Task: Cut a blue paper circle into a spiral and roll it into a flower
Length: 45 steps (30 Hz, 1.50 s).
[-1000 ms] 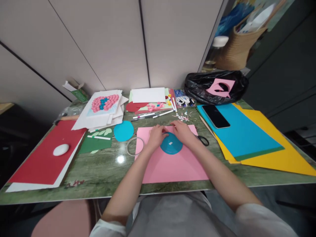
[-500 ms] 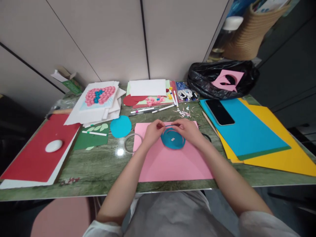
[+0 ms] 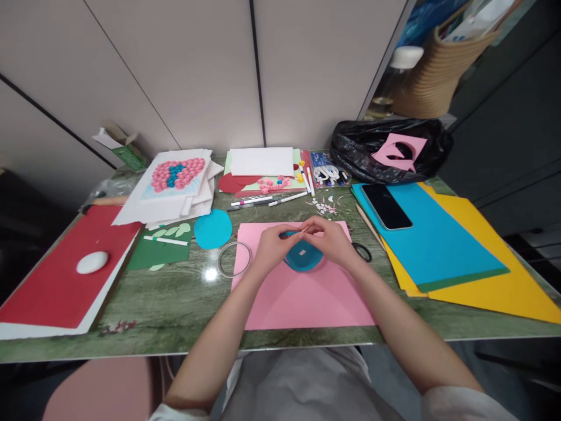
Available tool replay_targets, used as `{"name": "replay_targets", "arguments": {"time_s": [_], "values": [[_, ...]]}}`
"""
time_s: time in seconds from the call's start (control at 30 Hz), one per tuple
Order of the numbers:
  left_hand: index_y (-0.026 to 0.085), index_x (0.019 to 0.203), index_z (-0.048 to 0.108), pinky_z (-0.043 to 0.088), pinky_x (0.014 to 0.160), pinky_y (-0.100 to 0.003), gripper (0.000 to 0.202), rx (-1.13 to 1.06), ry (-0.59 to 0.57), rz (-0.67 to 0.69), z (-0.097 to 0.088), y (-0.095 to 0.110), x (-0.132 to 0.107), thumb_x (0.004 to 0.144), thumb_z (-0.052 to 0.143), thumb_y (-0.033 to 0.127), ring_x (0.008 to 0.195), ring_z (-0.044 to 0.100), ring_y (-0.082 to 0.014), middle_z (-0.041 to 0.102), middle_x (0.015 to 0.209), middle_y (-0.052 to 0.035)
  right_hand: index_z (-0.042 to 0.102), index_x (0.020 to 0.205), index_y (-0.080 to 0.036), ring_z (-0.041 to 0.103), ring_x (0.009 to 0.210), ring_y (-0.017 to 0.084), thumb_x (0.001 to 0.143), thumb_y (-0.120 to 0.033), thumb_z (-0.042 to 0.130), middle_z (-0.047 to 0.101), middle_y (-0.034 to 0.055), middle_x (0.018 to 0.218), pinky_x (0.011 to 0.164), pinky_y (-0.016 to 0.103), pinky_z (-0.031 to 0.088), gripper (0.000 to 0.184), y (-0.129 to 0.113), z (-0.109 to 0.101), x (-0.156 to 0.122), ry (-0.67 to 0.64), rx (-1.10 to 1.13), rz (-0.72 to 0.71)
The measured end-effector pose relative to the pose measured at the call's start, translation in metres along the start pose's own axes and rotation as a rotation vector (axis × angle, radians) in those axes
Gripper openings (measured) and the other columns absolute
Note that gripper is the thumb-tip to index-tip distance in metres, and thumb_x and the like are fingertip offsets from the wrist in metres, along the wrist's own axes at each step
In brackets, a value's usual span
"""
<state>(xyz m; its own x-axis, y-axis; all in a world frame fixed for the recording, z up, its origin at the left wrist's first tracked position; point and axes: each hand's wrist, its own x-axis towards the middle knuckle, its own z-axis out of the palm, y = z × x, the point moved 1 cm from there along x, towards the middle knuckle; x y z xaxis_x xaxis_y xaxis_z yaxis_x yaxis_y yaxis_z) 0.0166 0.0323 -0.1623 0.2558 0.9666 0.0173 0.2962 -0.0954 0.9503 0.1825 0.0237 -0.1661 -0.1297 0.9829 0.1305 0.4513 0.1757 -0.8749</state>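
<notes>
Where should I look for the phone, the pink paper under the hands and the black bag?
Phone (image 3: 387, 206): head view, middle of its dark screen.
Pink paper (image 3: 307, 298): head view, bare part of its lower half.
Black bag (image 3: 347, 156): head view, on its crinkled plastic.

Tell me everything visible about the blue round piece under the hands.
The blue round piece appears to rest on the pink sheet, with a small pale patch near its middle. Its material, perhaps paper or plastic, is unclear. The left hand and right hand partly hide its far edge; whether they grip it is unclear.
</notes>
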Motion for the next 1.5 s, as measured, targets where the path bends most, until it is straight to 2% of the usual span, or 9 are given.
{"name": "replay_targets", "arguments": {"time_s": [0.1,0.23,0.43,0.67,0.83,1.0,1.17,1.37,1.5], "values": [[0.019,0.078,0.074,0.050,0.071,-0.028,0.016,-0.021,0.043,-0.034,0.002,0.003,-0.003,0.078,0.064,0.032,0.076,0.066,-0.0187,0.075,0.080,-0.0037,0.063,0.085,-0.021,0.069,0.075,0.017,0.076,-0.027,0.065,0.072,0.0012,0.077,0.070,0.029,0.052,0.011,-0.003,0.000,-0.002,0.007,0.040,0.002],[0.018,0.084,0.074,0.051,0.069,-0.028,0.022,-0.139,0.111,-0.066,-0.002,0.003,-0.002,0.077,0.065,0.037,0.072,0.067,-0.0181,0.074,0.077,-0.0046,0.063,0.089,-0.020,0.069,0.080,0.018,0.077,-0.027,0.064,0.072,0.0027,0.082,0.075,0.031,0.052,0.014,-0.008,-0.005,-0.003,0.073,0.081,0.020],[0.018,0.085,0.075,0.052,0.070,-0.028,0.020,-0.199,0.093,-0.081,-0.004,0.007,-0.004,0.074,0.068,0.034,0.077,0.067,-0.0184,0.075,0.083,-0.0051,0.063,0.094,-0.021,0.068,0.077,0.018,0.077,-0.023,0.064,0.070,0.0008,0.076,0.075,0.031,0.049,0.018,-0.016,-0.009,-0.005,0.117,0.060,0.022],[0.017,0.082,0.075,0.050,0.066,-0.027,0.020,-0.216,0.116,-0.100,-0.001,0.009,-0.005,0.074,0.068,0.035,0.071,0.065,-0.0166,0.073,0.074,-0.0039,0.063,0.098,-0.020,0.068,0.079,0.018,0.078,-0.024,0.062,0.070,0.0017,0.078,0.077,0.032,0.049,0.021,-0.022,-0.012,-0.007,0.087,0.123,0.046],[0.017,0.084,0.074,0.050,0.067,-0.028,0.021,-0.248,0.097,-0.099,-0.001,0.010,-0.005,0.075,0.068,0.034,0.071,0.065,-0.0168,0.073,0.077,-0.0043,0.063,0.095,-0.020,0.068,0.077,0.017,0.074,-0.018,0.064,0.070,0.0006,0.077,0.077,0.031,0.050,0.021,-0.026,-0.011,-0.008,0.121,0.082,0.026],[0.019,0.091,0.074,0.051,0.078,-0.028,0.018,-0.125,0.070,0.000,0.002,0.017,-0.009,0.076,0.067,0.026,0.091,0.067,-0.0193,0.074,0.098,-0.0055,0.064,0.094,-0.021,0.067,0.076,0.017,0.074,-0.016,0.062,0.070,-0.0006,0.075,0.077,0.030,0.050,0.021,-0.027,-0.010,-0.010,0.138,0.027,-0.012],[0.020,0.083,0.074,0.050,0.080,-0.029,0.012,0.066,0.107,0.069,0.002,0.025,-0.014,0.079,0.063,0.024,0.087,0.068,-0.0189,0.075,0.089,-0.0040,0.064,0.097,-0.022,0.067,0.079,0.018,0.076,-0.018,0.062,0.071,0.0001,0.078,0.078,0.031,0.049,0.022,-0.028,-0.013,-0.011,0.102,-0.014,-0.019],[0.017,0.080,0.073,0.050,0.073,-0.028,0.015,-0.118,0.106,-0.017,0.000,0.020,-0.010,0.077,0.066,0.030,0.079,0.067,-0.0187,0.075,0.082,-0.0053,0.061,0.102,-0.021,0.068,0.083,0.018,0.083,-0.024,0.060,0.070,0.0024,0.082,0.082,0.033,0.049,0.019,-0.026,-0.014,-0.010,0.030,0.225,0.027],[0.016,0.079,0.073,0.050,0.070,-0.027,0.017,-0.252,0.093,-0.063,0.000,0.016,-0.008,0.072,0.070,0.032,0.077,0.067,-0.0177,0.074,0.081,-0.0055,0.062,0.101,-0.021,0.067,0.084,0.017,0.082,-0.025,0.063,0.070,0.0027,0.086,0.081,0.032,0.050,0.019,-0.025,-0.014,-0.009,-0.003,0.263,0.004]]}}
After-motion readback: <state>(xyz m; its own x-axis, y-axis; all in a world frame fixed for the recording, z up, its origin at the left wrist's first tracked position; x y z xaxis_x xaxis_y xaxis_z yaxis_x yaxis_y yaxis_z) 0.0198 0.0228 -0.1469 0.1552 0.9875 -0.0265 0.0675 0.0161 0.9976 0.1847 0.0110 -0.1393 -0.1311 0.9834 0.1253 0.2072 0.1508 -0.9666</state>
